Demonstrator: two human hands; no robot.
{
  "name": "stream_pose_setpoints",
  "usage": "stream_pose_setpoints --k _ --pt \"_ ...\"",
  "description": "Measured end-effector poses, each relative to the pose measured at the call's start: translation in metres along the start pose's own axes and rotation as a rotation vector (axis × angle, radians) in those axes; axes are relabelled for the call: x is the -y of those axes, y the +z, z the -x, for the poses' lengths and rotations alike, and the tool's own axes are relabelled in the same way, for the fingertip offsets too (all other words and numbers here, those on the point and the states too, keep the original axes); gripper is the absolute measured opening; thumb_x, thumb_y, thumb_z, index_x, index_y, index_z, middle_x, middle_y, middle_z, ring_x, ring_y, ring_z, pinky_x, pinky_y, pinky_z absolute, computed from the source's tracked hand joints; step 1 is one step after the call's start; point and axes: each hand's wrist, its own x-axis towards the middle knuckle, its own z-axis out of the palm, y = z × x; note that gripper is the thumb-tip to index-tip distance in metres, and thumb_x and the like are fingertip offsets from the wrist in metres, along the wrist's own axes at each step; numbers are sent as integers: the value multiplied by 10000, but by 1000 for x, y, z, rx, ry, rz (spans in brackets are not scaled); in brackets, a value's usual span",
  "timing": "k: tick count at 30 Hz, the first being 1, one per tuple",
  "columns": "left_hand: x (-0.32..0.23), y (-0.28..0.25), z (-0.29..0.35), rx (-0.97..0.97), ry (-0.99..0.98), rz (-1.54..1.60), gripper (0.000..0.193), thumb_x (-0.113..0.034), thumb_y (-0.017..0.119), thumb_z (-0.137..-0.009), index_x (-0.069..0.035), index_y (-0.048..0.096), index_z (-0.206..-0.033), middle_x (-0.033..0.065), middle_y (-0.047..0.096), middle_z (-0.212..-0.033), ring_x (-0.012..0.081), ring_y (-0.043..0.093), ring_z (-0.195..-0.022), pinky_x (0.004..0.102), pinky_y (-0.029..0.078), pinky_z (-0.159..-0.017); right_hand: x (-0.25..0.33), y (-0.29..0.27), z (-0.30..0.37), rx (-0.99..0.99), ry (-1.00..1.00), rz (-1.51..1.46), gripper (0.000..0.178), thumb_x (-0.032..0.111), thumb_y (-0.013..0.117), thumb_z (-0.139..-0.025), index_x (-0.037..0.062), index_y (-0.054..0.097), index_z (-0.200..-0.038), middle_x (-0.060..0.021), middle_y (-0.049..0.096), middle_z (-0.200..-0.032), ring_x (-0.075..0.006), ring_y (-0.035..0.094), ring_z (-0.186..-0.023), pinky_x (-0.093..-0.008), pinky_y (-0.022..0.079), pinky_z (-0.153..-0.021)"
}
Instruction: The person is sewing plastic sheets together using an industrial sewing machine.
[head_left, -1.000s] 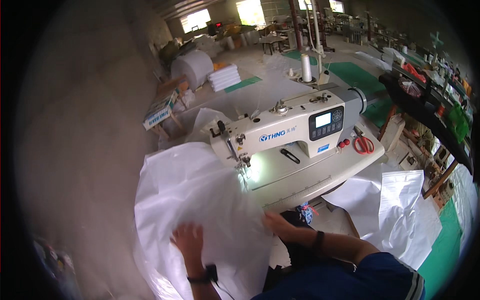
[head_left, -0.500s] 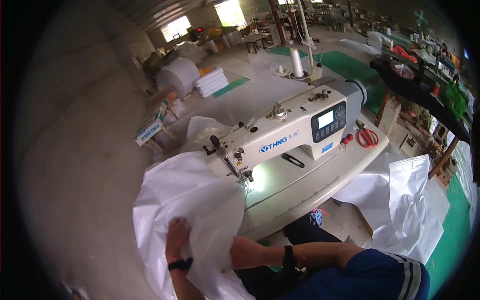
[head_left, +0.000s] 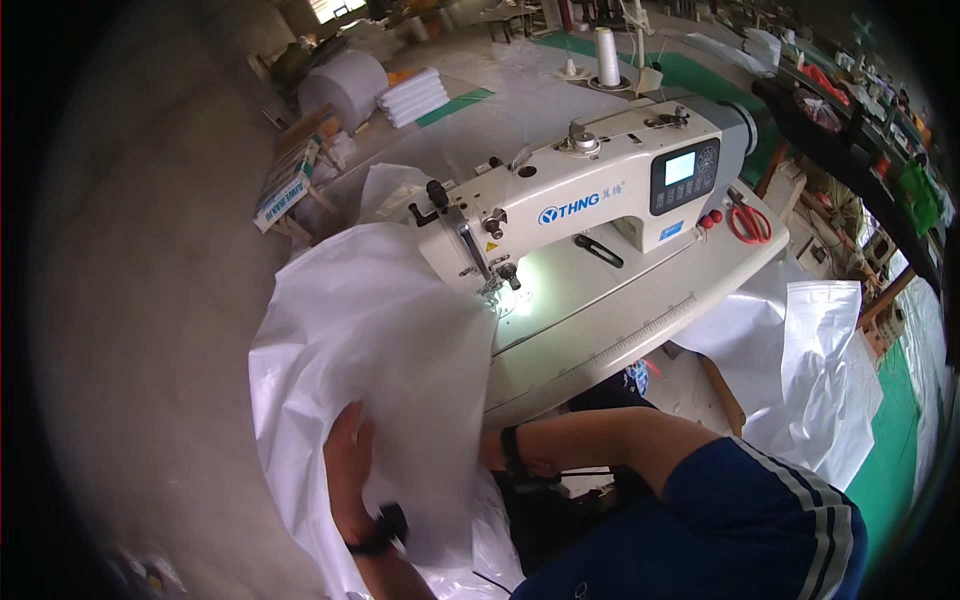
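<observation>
A large white plastic sheet (head_left: 400, 340) hangs over the left end of a white sewing machine (head_left: 590, 190). Its upper part lies by the lit needle area, and its folds fall toward me. My left hand (head_left: 349, 448) is against the sheet's lower middle, fingers stretched upward and slightly apart. From the right, my right hand (head_left: 491, 450) reaches in behind the sheet's near edge; the sheet covers its fingers, so what they hold is hidden. Dark bands circle both wrists.
Red-handled scissors (head_left: 749, 222) lie at the right end of the machine bed (head_left: 600, 330). A thread cone (head_left: 607, 58) stands behind the machine. More white sheeting (head_left: 820, 380) hangs at the right. A large roll (head_left: 345, 90) and folded white stacks (head_left: 413, 97) sit at the back left.
The view has tilted down, so the machine sits higher. My right hand has slipped from the sheet's edge to behind it. My left hand's fingers have straightened upward.
</observation>
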Motion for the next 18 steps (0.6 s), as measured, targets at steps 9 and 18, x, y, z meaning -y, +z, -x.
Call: stream_pose_setpoints --k 9,18 --pt "-35 -18 69 -766 90 -174 404 -246 534 -944 -59 555 -1301 221 419 -1438 417 387 -1331 539 318 -1078 6 8 -15 -97 19 45 557 310 491 -933 87 372 -1429 -94 513 -1366 -212 585 -1039 -338 480 -888" --pt "44 -61 -25 -482 310 -812 317 -231 569 -909 -205 619 -1221 83 437 -1465 354 336 -1393 673 190 -1084 4 39 10 -49 67 -13 561 188 533 -912 90 359 -1435 -93 530 -1345 -199 610 -976 -308 504 -834"
